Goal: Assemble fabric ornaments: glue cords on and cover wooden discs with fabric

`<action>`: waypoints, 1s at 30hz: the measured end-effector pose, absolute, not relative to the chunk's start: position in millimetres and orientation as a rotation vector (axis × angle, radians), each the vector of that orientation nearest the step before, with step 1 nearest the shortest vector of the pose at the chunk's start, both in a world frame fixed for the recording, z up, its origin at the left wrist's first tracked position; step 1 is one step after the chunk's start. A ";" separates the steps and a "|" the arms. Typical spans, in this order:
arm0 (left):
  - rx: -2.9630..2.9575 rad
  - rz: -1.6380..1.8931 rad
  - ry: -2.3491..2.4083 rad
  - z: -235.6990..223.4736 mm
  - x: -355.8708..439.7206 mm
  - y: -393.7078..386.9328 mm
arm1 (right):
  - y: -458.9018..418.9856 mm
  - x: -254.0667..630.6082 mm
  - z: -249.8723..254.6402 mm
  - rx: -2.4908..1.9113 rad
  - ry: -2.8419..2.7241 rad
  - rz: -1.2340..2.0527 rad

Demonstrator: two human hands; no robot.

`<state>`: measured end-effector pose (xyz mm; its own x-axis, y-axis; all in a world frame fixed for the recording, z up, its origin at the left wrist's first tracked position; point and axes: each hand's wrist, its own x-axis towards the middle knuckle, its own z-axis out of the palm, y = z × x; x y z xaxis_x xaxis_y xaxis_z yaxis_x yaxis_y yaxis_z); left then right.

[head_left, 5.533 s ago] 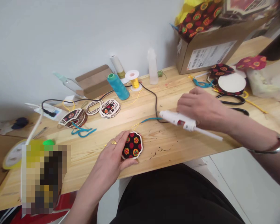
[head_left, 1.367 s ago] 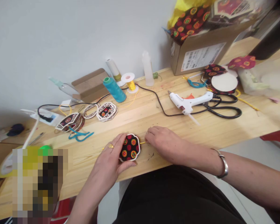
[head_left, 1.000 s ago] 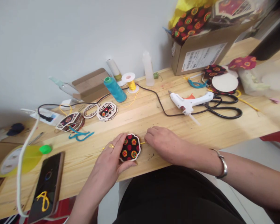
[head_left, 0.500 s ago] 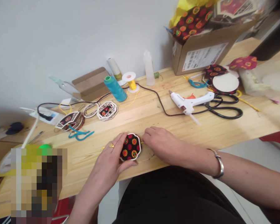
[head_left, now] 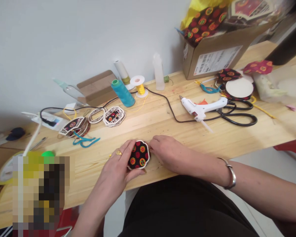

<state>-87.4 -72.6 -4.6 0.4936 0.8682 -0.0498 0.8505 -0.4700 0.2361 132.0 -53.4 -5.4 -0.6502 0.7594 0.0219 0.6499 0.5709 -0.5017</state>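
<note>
A scalloped disc (head_left: 139,154) covered in black fabric with red and orange flowers, edged in pale wood, lies near the table's front edge. My left hand (head_left: 120,161), with a ring on one finger, grips it from the left, fingers along the top and thumb at the lower edge. At its right edge my right hand (head_left: 166,152) is closed, fingertips pinched together close to the rim. Whatever those fingertips hold is hidden. A bit of yellow shows just left of my left hand.
Behind stand a teal thread cone (head_left: 123,93), a yellow thread spool (head_left: 139,86) and fretwork pieces (head_left: 114,116). A white glue gun (head_left: 199,107) lies beside black-handled scissors (head_left: 241,115), its black cord crossing the table. A cardboard box (head_left: 212,54) holds patterned fabric.
My right hand's fingertips have come slightly closer to the disc's right edge; the short yellow cord seen there before is now covered. My left hand keeps its grip.
</note>
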 end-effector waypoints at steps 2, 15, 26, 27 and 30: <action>2.536 0.118 1.458 -4.9 -87.6 -72.4 | -55.1 132.4 -8.3 -1.194 -2.473 0.753; 2.572 0.112 1.439 -12.6 -90.9 -73.2 | -71.8 148.3 -9.8 -1.072 -2.258 0.539; 2.474 0.178 1.459 -11.1 -87.9 -77.9 | -99.5 131.6 -16.6 -1.013 -2.556 0.269; 2.473 0.183 1.460 -11.0 -88.1 -78.0 | -99.5 131.1 -16.9 -1.010 -2.565 0.242; 2.469 0.204 1.457 -11.4 -89.1 -78.2 | -100.3 130.7 -18.3 -1.018 -2.577 0.176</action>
